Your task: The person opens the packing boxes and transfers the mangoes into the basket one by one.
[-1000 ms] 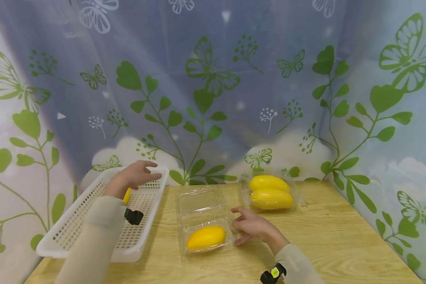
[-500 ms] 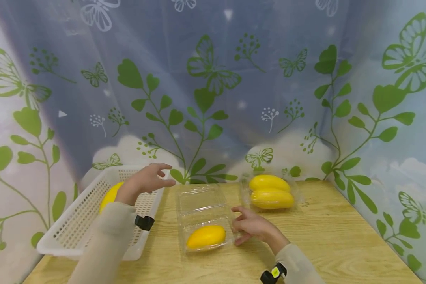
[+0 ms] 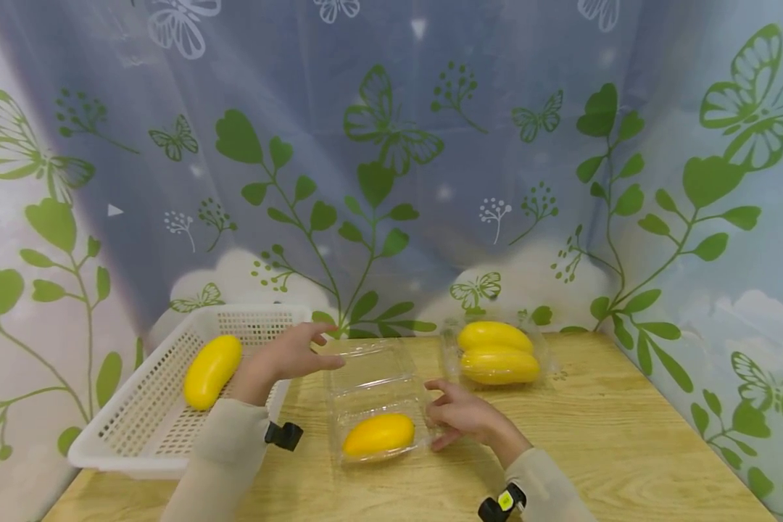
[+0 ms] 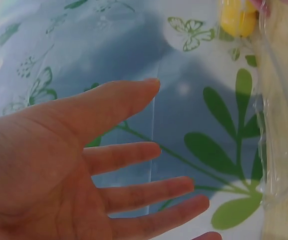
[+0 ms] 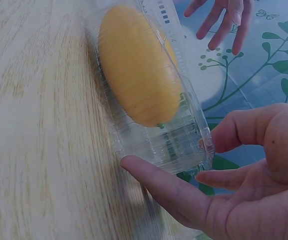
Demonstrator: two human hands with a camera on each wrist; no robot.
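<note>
In the head view my left hand (image 3: 290, 359) is in the air between the white basket and the clear plastic clamshell box (image 3: 372, 384). Its fingers are spread and hold nothing, as the left wrist view also shows. The box lies with its lid folded back, and one yellow mango (image 3: 380, 435) rests in its front half. My right hand (image 3: 466, 417) holds the box's right end, thumb at one corner and index finger at the other, plain in the right wrist view. Another mango (image 3: 212, 371) lies in the white basket (image 3: 98, 453).
A second clear box (image 3: 544, 355) with two mangoes (image 3: 498, 354) stands at the table's back right. The wooden table (image 3: 626, 435) meets a butterfly-patterned curtain (image 3: 391, 217) behind and at the sides.
My left hand has moved right and a little nearer, out over the basket's right edge, uncovering the mango in the basket. My right hand and the box have stayed put.
</note>
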